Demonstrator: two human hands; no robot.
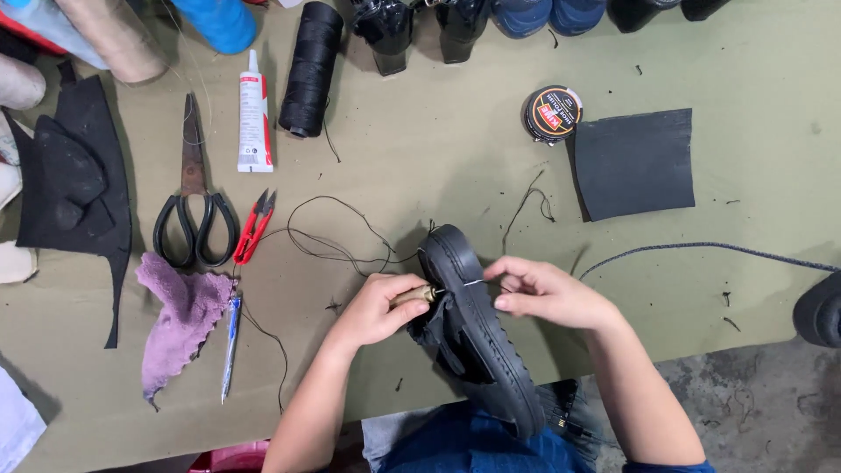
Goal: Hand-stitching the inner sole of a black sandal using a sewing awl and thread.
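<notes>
Two hands work on one black shoe near the front edge of the counter. At the far left lies a flat black piece of cloth with pointy ends. Next to it sits a soft, fuzzy purple rag with a wavy edge, and a thin blue pen lies beside the rag. Above them rest big dark scissors with round black handles. Small red snips lie just beside the scissors. A white tube of glue points up, and a fat roll of black thread lies near it. A long thin black thread curls over the counter to the shoe.

The left hand has its grip closed on a small tool with a brown and brass handle. The tool's tip touches the side of the shoe. The shoe stands on its edge, tilted, with its bumpy rubber sole facing right. Its heel end hangs off the counter over blue jeans.

The right hand pinches something thin at the sole's rim; it is too small to tell what. Farther right sit a round black tin and a flat, dark, square rubber sheet. A dark cord runs off to the right.
</notes>
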